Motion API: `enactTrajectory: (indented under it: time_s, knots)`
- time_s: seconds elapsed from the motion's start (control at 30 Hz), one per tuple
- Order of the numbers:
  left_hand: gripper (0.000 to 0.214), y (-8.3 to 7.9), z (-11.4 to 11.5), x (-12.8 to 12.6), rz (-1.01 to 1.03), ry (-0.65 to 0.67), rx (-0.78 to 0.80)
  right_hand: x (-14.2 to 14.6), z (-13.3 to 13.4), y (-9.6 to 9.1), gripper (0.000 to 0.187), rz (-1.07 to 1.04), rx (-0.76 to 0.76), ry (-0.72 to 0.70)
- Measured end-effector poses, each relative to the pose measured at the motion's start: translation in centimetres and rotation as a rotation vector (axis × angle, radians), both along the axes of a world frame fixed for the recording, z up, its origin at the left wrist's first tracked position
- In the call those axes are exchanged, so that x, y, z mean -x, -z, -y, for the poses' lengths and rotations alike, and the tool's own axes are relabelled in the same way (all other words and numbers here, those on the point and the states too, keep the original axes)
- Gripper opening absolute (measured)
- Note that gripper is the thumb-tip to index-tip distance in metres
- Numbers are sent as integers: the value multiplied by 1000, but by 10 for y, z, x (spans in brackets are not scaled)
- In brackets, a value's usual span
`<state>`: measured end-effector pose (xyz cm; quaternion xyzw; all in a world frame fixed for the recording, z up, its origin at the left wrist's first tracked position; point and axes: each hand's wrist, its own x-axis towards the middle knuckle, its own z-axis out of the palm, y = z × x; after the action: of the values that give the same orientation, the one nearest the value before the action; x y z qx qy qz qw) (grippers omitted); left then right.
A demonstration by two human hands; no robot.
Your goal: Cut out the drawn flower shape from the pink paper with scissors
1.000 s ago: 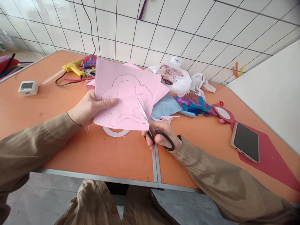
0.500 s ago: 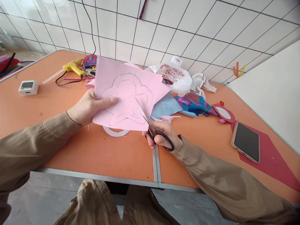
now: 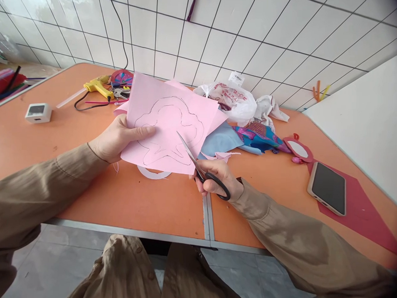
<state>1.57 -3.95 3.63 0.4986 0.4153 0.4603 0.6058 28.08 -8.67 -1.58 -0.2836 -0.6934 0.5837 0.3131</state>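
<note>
Right hand [image 3: 217, 178] grips the black-handled scissors [image 3: 200, 171] just above the near edge of the orange surface [image 3: 134, 203], fingers closed through the loops, blades laid over the lower right part of the pink paper [image 3: 171, 122]. Left hand [image 3: 117, 137] pinches that sheet's left edge, thumb on top, holding it tilted up off the surface; a pencilled outline shows on it. Beneath lies a white paper ring [image 3: 152, 173]. Bare surface spreads toward the left, up to a small white box [image 3: 38, 112]. Right of the scissors, a phone [image 3: 327, 188] rests on a red sheet [image 3: 362, 211]. Farther back sit a blue sheet [image 3: 220, 141], a plastic bag [image 3: 232, 102] and a yellow glue gun [image 3: 98, 87] before the tiled wall [image 3: 254, 38].
</note>
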Motion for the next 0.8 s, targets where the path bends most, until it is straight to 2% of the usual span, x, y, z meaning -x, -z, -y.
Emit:
enactTrajectory:
  time_s: [0.43, 0.8]
  knots:
    - [24, -2, -2, 0, -58, 3, 15, 2, 1, -1, 61, -5, 11, -6]
    - [27, 0, -1, -1, -4, 8, 55, 1, 0, -1, 59, -7, 7, -19]
